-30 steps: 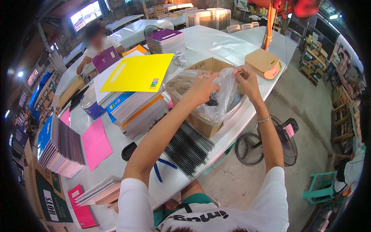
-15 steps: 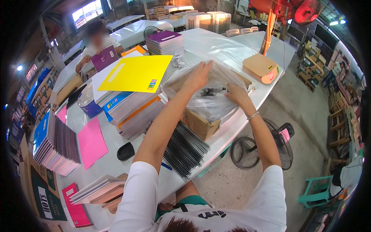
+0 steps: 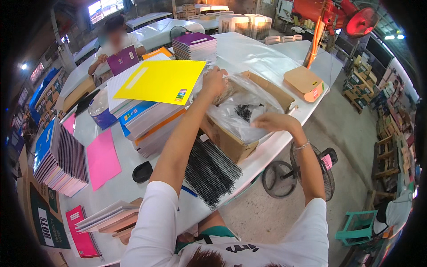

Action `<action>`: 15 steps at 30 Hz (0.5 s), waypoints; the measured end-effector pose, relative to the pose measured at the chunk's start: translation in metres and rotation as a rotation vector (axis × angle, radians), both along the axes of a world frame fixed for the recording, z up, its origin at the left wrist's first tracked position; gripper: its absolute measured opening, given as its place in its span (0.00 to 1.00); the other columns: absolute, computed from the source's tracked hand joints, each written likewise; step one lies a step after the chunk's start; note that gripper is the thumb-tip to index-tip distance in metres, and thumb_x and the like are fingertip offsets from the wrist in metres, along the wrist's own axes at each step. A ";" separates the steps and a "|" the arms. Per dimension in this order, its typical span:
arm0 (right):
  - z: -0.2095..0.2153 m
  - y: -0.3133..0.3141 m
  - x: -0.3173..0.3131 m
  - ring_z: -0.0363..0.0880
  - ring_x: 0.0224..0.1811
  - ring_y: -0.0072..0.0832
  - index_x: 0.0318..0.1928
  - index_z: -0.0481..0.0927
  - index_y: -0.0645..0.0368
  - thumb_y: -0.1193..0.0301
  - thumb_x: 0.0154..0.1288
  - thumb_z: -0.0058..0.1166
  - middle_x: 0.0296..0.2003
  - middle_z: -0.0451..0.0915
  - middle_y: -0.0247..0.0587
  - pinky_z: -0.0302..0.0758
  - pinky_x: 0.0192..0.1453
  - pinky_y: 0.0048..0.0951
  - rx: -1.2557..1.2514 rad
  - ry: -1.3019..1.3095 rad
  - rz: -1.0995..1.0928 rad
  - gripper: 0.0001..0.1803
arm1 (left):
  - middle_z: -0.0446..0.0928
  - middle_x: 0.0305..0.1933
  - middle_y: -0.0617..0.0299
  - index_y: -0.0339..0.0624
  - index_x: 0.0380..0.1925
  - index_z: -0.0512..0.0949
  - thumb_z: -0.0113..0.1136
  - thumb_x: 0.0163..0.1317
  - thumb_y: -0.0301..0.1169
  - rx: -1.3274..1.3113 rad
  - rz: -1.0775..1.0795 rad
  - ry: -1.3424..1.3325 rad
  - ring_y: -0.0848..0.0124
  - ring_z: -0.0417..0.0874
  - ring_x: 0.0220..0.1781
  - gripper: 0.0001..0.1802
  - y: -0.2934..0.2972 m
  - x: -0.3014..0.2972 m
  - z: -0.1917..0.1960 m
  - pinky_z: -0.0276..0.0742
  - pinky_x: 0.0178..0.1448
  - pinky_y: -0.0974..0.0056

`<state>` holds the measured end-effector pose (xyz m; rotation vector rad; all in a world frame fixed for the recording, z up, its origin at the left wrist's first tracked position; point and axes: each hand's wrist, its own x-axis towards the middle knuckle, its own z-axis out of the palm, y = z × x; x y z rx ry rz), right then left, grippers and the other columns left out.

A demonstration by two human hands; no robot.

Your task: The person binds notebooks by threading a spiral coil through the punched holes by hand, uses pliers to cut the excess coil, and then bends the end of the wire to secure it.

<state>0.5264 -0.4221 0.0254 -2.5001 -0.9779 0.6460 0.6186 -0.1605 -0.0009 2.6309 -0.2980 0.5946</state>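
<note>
Two hands, the left hand (image 3: pixel 214 82) and the right hand (image 3: pixel 276 122), are seen at one clear plastic bag (image 3: pixel 249 111) inside one open cardboard box (image 3: pixel 231 142). One yellow cover (image 3: pixel 162 81), one pink sheet (image 3: pixel 102 158), one black dish (image 3: pixel 142 171) and two floor fans (image 3: pixel 296 171) are counted on and beside the desk (image 3: pixel 129 187).
</note>
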 end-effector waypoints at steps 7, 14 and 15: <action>0.017 -0.004 -0.033 0.79 0.44 0.32 0.51 0.79 0.61 0.48 0.70 0.45 0.46 0.82 0.45 0.73 0.51 0.33 0.193 0.081 -0.026 0.29 | 0.73 0.50 0.54 0.49 0.47 0.77 0.62 0.58 0.39 0.161 0.075 -0.117 0.54 0.75 0.52 0.17 0.007 -0.021 0.014 0.69 0.58 0.51; 0.022 0.001 -0.017 0.74 0.43 0.26 0.55 0.79 0.55 0.50 0.68 0.50 0.45 0.81 0.36 0.71 0.52 0.30 -0.007 0.125 0.109 0.26 | 0.70 0.63 0.54 0.56 0.62 0.70 0.56 0.63 0.48 0.293 -0.678 0.942 0.57 0.69 0.65 0.28 0.016 -0.104 0.042 0.62 0.68 0.56; 0.020 0.001 -0.016 0.74 0.43 0.25 0.55 0.79 0.55 0.49 0.67 0.51 0.45 0.81 0.35 0.71 0.52 0.29 0.059 0.137 0.117 0.26 | 0.69 0.65 0.55 0.57 0.63 0.69 0.55 0.63 0.49 0.253 -0.625 1.053 0.58 0.67 0.67 0.29 0.016 -0.112 0.043 0.61 0.69 0.56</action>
